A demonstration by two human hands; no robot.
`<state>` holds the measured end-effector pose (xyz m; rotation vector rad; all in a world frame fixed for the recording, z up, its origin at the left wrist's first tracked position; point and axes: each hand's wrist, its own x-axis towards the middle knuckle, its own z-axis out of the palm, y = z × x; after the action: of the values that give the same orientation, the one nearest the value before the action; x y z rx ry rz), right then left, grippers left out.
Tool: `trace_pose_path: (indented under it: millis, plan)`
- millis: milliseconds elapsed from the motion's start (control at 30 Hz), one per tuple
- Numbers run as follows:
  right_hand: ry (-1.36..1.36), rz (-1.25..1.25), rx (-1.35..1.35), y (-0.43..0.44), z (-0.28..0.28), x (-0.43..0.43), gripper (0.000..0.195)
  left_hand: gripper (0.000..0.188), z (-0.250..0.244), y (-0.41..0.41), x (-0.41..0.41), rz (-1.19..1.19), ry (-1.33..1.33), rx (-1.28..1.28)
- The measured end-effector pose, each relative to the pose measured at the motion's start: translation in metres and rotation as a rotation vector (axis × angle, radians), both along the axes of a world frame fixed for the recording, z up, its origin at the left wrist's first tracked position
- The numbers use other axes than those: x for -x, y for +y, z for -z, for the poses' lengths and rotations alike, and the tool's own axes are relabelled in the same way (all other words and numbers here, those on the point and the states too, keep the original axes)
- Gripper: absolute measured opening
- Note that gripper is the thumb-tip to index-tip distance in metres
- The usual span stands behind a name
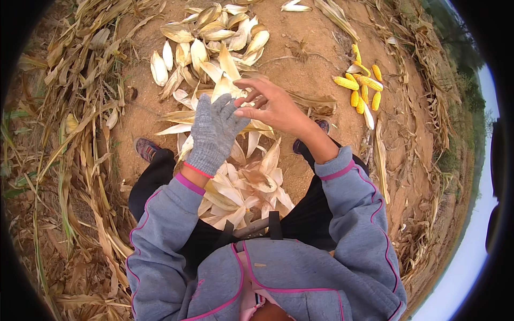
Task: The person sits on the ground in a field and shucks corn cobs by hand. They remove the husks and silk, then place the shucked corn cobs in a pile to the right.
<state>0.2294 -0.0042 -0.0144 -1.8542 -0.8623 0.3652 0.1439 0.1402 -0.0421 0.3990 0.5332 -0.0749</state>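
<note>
My left hand [215, 132] wears a grey knitted glove with a red cuff edge; its fingers are spread and hold nothing that I can see. Close beside it, my bare right hand [267, 102] is raised with bent, parted fingers, its tips near the gloved fingers, and nothing shows in its grasp. Beneath both hands lie loose pale corn husks [261, 180], spread between my legs. Farther forward sits a heap of corn ears in dry husks [217, 34]. Husked yellow corn cobs [364, 86] lie in a loose group on the soil to the right.
Dry corn stalks and leaves [86, 132] are piled along the left. More dry stalks [425, 80] line the right side. My shoes [147, 148] stand on bare reddish soil [297, 76] either side of the husks. A single husk [296, 7] lies at the top.
</note>
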Motion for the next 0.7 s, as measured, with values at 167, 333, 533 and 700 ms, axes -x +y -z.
trace_pose_path:
  millis: [167, 333, 533, 700]
  plan:
    - [-0.383, -0.006, 0.252, 0.011, 0.03, 0.011, 0.017, 0.064, -0.025, 0.025, 0.004, 0.003, -0.026, -0.012]
    - [-0.044, 0.023, 0.669, -0.003, 0.079, -0.019, 0.037, 0.045, -0.078, 0.079, 0.018, -0.325, -0.237, -0.347]
    - [0.112, 0.145, 0.551, 0.032, 0.187, -0.033, 0.099, 0.048, -0.096, 0.104, 0.05, -0.284, -0.405, -0.2]
    - [0.023, 0.378, 0.559, 0.082, 0.24, -0.063, 0.11, 0.051, -0.105, 0.121, 0.067, -0.309, -0.404, -0.236]
